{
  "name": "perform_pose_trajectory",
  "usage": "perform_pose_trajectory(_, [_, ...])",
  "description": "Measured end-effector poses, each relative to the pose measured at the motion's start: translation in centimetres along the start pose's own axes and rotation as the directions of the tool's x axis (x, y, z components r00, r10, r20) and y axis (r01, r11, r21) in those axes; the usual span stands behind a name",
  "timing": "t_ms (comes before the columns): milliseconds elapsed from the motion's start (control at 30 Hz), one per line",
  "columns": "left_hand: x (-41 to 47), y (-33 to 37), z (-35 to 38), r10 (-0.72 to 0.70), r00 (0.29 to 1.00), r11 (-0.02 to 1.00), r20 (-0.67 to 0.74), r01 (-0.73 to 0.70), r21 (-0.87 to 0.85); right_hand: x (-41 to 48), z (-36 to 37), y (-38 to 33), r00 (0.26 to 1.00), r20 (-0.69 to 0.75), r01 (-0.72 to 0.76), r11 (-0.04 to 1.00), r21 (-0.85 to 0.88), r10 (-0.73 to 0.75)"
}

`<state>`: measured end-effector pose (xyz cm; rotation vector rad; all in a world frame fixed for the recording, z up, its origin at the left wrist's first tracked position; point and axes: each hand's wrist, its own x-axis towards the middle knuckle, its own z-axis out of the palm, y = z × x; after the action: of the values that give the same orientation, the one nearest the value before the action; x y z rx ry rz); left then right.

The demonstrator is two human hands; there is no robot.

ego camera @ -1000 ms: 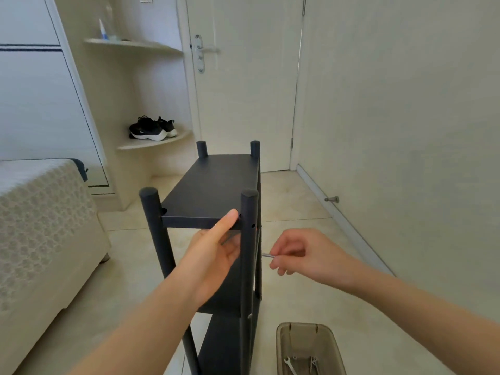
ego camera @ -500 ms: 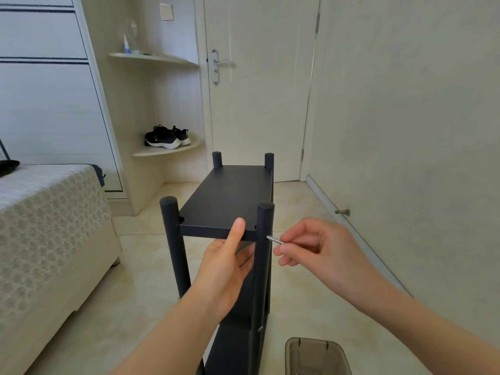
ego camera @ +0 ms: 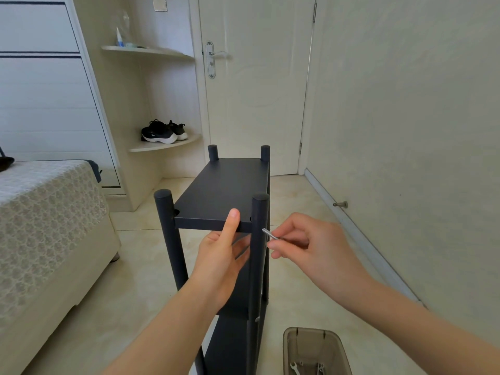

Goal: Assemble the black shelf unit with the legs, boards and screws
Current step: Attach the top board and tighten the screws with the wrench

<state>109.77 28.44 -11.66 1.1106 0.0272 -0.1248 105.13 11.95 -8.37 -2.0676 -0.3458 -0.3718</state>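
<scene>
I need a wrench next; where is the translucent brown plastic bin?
In the head view, the translucent brown plastic bin sits on the floor at the bottom edge, right of the black shelf unit's near right leg, below the right hand.

Left hand (ego camera: 220,259) grips the top board (ego camera: 221,190), thumb on top; right hand (ego camera: 305,247) pinches a thin metal rod (ego camera: 269,234).

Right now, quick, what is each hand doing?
Left hand: holding the near edge of the top board, thumb on top.
Right hand: pinching a thin silver pin, maybe a screw, by the leg.
</scene>
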Motion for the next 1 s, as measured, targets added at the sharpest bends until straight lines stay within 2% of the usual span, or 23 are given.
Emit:
perform_pose_trajectory(467, [0.0,0.1,-0.2,0.003,0.994,0.999,0.11,0.003,-0.051,0.2,0.9,0.2,0.998,-0.034,0.05,0.991,-0.123,-0.055])
perform_pose_trajectory(767, [-0.1,0.2,-0.2,-0.02,0.994,0.997,0.107,0.027,-0.068,0.4,1.4,0.0,0.995,-0.042,0.085,0.976,-0.202,-0.095])
perform_pose_trajectory(1000, [0.4,-0.1,-0.5,-0.023,0.992,0.997,0.128,0.032,-0.066,0.7,1.5,0.1,0.994,-0.088,0.052,0.987,-0.154,-0.066])
